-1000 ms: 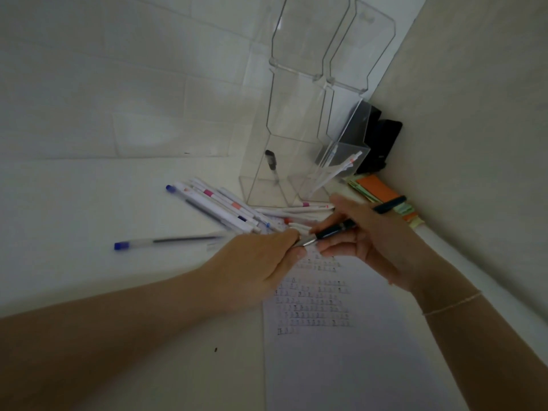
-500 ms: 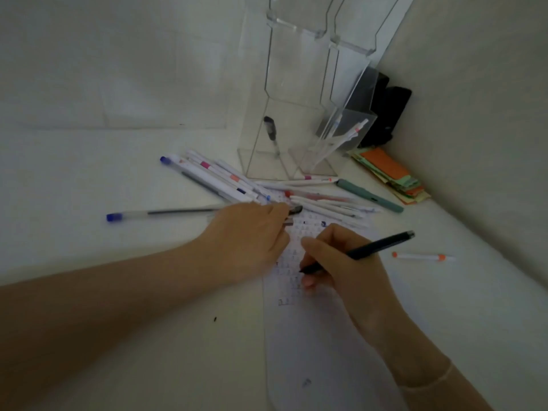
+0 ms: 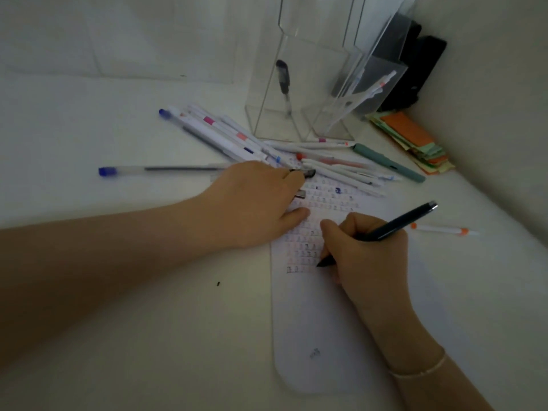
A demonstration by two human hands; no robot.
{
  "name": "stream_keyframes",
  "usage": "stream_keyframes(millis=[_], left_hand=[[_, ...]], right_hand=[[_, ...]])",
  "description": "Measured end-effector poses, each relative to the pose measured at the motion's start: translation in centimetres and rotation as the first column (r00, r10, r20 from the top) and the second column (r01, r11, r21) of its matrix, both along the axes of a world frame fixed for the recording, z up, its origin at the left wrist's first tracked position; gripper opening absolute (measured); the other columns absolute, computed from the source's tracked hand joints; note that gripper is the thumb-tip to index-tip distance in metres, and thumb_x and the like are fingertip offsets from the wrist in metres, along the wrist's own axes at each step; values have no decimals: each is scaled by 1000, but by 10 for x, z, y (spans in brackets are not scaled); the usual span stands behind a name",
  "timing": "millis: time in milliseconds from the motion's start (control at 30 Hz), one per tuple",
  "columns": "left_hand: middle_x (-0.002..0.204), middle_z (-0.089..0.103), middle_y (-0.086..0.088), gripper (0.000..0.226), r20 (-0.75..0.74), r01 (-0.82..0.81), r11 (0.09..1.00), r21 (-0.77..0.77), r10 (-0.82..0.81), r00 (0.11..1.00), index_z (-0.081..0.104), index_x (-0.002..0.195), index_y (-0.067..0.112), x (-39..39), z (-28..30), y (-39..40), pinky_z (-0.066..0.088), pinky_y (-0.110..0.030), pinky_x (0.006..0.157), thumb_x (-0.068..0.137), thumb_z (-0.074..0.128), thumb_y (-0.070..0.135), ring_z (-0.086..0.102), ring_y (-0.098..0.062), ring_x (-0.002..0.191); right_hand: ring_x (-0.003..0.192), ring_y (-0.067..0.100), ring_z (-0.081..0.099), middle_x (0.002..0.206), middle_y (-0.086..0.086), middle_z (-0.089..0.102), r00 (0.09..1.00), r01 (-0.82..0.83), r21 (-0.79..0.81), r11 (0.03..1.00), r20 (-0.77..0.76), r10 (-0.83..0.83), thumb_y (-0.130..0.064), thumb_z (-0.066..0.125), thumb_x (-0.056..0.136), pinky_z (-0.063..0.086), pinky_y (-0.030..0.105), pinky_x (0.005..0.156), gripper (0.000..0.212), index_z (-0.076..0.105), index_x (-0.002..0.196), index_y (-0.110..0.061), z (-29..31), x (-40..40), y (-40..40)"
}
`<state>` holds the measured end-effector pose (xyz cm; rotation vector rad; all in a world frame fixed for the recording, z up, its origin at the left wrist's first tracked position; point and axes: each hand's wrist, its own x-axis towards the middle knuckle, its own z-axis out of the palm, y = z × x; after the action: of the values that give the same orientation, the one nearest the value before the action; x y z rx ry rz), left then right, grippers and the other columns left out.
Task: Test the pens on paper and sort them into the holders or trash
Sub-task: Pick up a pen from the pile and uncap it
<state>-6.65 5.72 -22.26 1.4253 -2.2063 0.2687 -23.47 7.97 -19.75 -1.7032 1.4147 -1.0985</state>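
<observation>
Black pen on paper, mid-worktop.
Right hand [image 3: 367,256] pinches pen [image 3: 394,225], tip touching paper [image 3: 326,321]. Left hand [image 3: 255,203], fingers curled around cap [image 3: 308,173], rests on paper's far-left corner.

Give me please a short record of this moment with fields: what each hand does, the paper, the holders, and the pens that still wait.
right hand: grips a black pen, tip on the paper
left hand: rests on the paper's top edge, holding a dark cap
paper: rows of small test marks in its upper part
holders: two clear ones, pens in each
loose pens: pile in front of the holders
orange-tipped pen: lies alone, right of the paper
</observation>
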Motion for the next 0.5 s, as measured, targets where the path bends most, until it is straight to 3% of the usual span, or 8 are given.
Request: stream_keyframes(millis=[133, 267, 433, 500], left_hand=[[81, 57, 1, 32, -3, -4, 1000, 7, 4, 1000, 29, 84, 22, 1, 0, 0, 42, -32, 61, 91, 37, 52, 41, -17, 64], [79, 58, -1, 29, 5, 28, 999, -23, -28, 1000, 34, 86, 23, 0, 1, 1, 34, -29, 58, 91, 42, 50, 46, -20, 63], [76, 41, 6, 33, 28, -15, 998, 53, 13, 1000, 28, 84, 21, 0, 4, 1, 42, -33, 61, 90, 34, 53, 39, -16, 64], [75, 42, 6, 33, 30, -11, 998, 59, 9, 999, 29, 83, 21, 0, 4, 1, 44, -34, 61, 90, 33, 53, 39, -15, 63]], right_hand=[[42, 25, 41, 56, 37, 50, 999, -27, -8, 1000, -22, 27, -1, 64, 80, 38, 17, 39, 36, 45, 57, 20, 0, 0, 0], [47, 38, 42, 56, 35, 49, 998, -21, -51, 998, -58, 18, -2, 64, 81, 38, 21, 43, 37, 44, 57, 18, -2, 0, -1], [47, 36, 43, 55, 35, 48, 997, -29, -58, 998, -75, 24, 0, 63, 80, 38, 24, 44, 38, 42, 55, 18, -1, 0, -1], [47, 38, 43, 55, 36, 48, 997, -39, -59, 997, -75, 34, 1, 63, 80, 39, 25, 44, 38, 42, 55, 18, -1, 0, -1]])
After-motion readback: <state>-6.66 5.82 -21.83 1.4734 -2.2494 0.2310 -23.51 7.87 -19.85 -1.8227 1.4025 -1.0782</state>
